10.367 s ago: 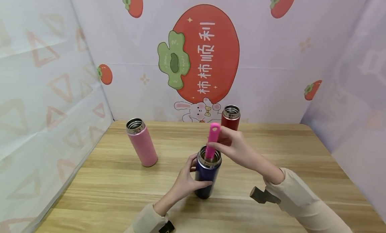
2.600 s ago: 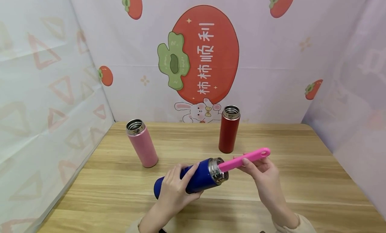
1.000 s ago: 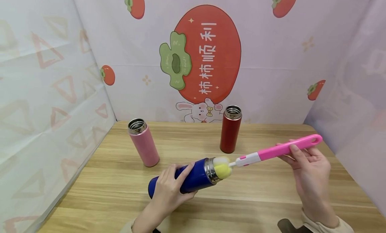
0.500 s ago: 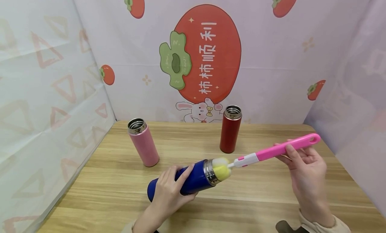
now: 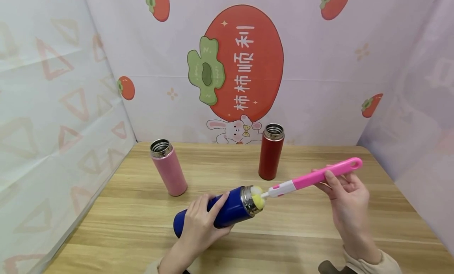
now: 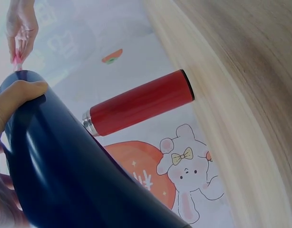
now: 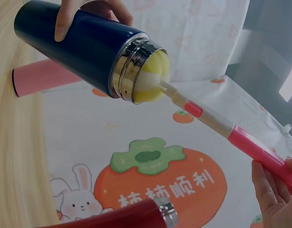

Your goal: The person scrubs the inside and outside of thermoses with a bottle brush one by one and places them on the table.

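My left hand (image 5: 202,228) grips a blue thermos bottle (image 5: 230,209) by its body. The bottle lies tilted, its steel mouth toward the right. In my right hand (image 5: 351,205) is the pink handle of a bottle brush (image 5: 308,179), pinched between thumb and fingers. The brush's yellow and white sponge head (image 7: 153,76) sits partly inside the bottle's mouth, with its end bulging out; the part deeper inside is hidden. In the left wrist view the thumb lies across the blue bottle (image 6: 65,156), and the mouth is out of sight.
A pink bottle (image 5: 170,171) without a lid stands at the left of the wooden table (image 5: 117,226). Behind the brush, a red bottle (image 5: 271,158), also lidless, stands near the back edge. A printed cloth (image 5: 312,100) hangs behind the table.
Earlier the blue bottle stood upright with the brush in it; then it was tilted and the brush drawn out to its sponge. Since half a second ago the brush has moved left, sponge deeper in.
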Available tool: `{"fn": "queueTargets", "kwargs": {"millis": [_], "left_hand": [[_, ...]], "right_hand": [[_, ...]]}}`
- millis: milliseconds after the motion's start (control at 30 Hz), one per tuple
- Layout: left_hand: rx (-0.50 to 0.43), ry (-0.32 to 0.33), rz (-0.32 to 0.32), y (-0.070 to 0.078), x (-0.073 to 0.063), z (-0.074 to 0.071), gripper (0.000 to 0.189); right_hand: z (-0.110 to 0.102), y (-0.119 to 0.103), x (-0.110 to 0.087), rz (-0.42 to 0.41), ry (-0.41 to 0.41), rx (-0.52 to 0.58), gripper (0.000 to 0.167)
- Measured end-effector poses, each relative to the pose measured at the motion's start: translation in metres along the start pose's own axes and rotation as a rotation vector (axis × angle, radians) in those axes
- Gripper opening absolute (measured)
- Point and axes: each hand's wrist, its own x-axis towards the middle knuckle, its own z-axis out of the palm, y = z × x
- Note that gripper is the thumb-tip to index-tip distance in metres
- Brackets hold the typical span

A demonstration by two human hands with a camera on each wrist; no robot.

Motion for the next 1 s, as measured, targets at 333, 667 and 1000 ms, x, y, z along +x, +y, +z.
{"fn": "queueTargets", "kwargs": {"millis": [333, 667, 1000], "left_hand": [[-0.006, 0.001, -0.003, 0.004, 0.002, 0.002, 0.083], [-0.041, -0.020, 0.003, 0.012, 0.008, 0.005, 0.084], [-0.060, -0.020, 0.006, 0.013, 0.006, 0.007, 0.085]], "right_hand": [[-0.006, 0.026, -0.010, 0.067, -0.075, -0.265, 0.012], [-0.034, 0.068, -0.026, 0.146, -0.189, -0.460, 0.030], [-0.024, 0.060, -0.028, 0.195, -0.162, -0.468, 0.024]]}}
